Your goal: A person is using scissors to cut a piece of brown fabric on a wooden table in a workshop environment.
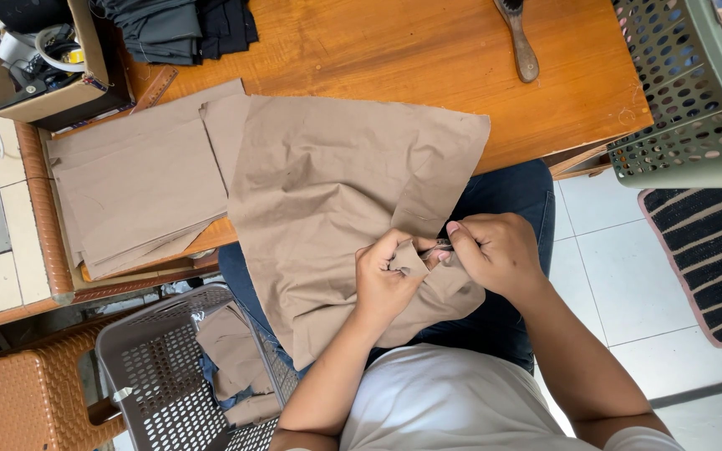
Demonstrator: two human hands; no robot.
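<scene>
Cloth: draped from worktop to lap, so its edge is reachable.
Left hand: fingers pinched on a fold.
Right hand: fingers clenched on small snips.

White short-sleeved T-shirt, dark blue jeans, bare forearms, no rings or watch visible.

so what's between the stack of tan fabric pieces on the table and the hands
In the head view, the big tan cloth fills that stretch: it overlaps the fabric stack and drapes off the table edge to the left hand and right hand, which pinch it.
</scene>
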